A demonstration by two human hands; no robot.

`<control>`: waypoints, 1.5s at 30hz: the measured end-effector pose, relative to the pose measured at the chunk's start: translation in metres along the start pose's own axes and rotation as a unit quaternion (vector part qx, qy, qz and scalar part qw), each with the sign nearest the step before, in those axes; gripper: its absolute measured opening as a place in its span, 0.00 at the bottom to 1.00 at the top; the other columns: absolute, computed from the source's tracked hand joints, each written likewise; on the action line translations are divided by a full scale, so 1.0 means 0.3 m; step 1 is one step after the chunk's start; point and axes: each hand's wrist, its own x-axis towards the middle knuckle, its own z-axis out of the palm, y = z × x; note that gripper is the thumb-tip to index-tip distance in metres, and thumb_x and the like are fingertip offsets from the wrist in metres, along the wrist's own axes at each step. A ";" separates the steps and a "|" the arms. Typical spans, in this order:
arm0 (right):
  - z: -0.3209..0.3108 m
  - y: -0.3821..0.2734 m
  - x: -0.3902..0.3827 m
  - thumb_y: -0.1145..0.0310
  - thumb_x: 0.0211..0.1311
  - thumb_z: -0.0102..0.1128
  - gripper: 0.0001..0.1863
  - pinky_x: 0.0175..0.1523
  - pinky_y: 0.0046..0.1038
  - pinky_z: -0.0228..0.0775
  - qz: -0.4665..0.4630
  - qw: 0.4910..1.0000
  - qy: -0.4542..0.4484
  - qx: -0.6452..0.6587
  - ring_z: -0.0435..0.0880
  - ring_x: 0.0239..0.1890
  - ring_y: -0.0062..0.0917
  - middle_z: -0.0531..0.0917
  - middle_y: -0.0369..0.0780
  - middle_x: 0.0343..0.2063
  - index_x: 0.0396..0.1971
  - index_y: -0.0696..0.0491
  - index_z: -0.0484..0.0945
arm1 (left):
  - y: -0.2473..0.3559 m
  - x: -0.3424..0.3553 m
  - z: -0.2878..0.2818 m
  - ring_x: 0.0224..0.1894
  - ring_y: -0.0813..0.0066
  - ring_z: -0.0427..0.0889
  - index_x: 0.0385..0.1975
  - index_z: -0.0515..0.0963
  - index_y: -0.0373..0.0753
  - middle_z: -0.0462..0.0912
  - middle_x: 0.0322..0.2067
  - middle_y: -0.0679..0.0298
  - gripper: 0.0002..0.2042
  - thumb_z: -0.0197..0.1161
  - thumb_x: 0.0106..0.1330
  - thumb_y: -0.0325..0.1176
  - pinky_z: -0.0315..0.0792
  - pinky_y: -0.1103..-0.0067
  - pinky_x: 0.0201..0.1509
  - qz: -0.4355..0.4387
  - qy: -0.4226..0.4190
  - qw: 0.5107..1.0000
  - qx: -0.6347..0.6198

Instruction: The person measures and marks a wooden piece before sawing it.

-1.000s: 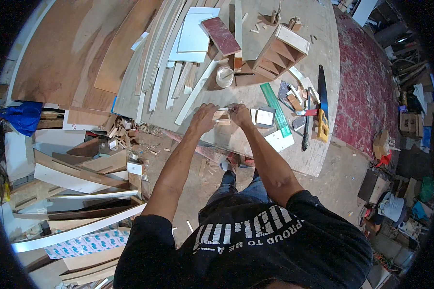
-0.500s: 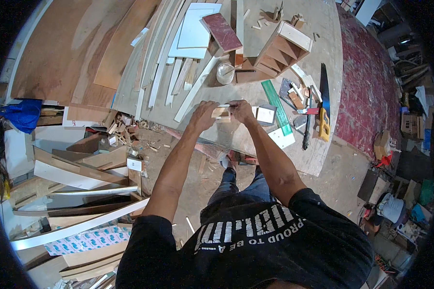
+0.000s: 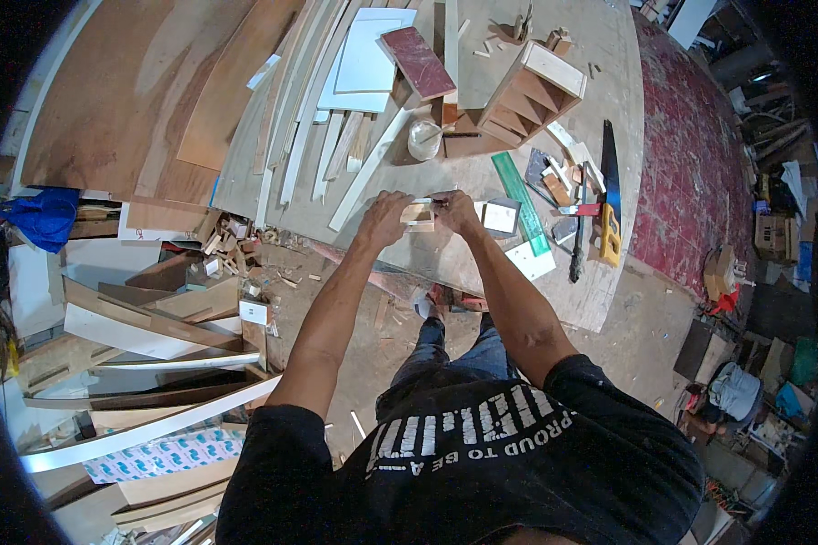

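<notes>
My left hand [image 3: 386,214] and my right hand [image 3: 454,211] are on the bench, both closed on opposite ends of a small pale wooden piece [image 3: 417,214] with a thin strip along its top. What exactly lies between my right fingertips is too small to tell. Right of my right hand are a small white-faced block [image 3: 501,216], a green straightedge [image 3: 520,202] and a white panel [image 3: 531,262]. Above my hands stands a pale tub [image 3: 423,138] with a stick in it.
The bench [image 3: 582,309] also bears white strips, panels, a wooden shelf box [image 3: 527,95] and a yellow-handled saw [image 3: 610,232]. Plywood sheets [image 3: 100,109] lie at upper left, curved offcuts [image 3: 145,327] at lower left. A person [image 3: 734,391] crouches at lower right, among clutter.
The view has shifted slightly. My hands stay on the small wooden piece, with only slight finger movement. The crouching person at lower right has moved a little.
</notes>
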 end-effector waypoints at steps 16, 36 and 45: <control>-0.021 0.020 -0.097 0.77 0.57 0.62 0.21 0.40 0.26 0.77 -0.018 0.984 0.012 0.177 0.83 0.34 0.21 0.85 0.41 0.33 0.53 0.56 0.77 | 0.006 0.015 -0.012 0.54 0.54 0.76 0.55 0.76 0.38 0.78 0.51 0.57 0.27 0.70 0.51 0.26 0.71 0.64 0.60 0.012 -0.007 1.000 0.022; 0.063 -0.081 -0.250 0.76 0.55 0.62 0.11 0.41 0.42 0.74 -0.056 0.991 0.120 -0.001 0.80 0.34 0.47 0.78 0.50 0.33 0.39 0.59 0.77 | -0.029 0.009 -0.011 0.52 0.56 0.77 0.54 0.76 0.41 0.78 0.50 0.60 0.27 0.70 0.49 0.25 0.73 0.64 0.58 0.055 -0.002 0.997 0.046; 0.041 -0.098 -0.257 0.77 0.56 0.62 0.30 0.43 0.43 0.73 -0.101 0.986 0.129 0.012 0.80 0.36 0.46 0.77 0.49 0.34 0.61 0.54 0.69 | -0.023 0.003 -0.009 0.53 0.57 0.76 0.54 0.77 0.41 0.78 0.49 0.61 0.27 0.71 0.48 0.26 0.73 0.64 0.58 0.052 0.004 0.998 0.046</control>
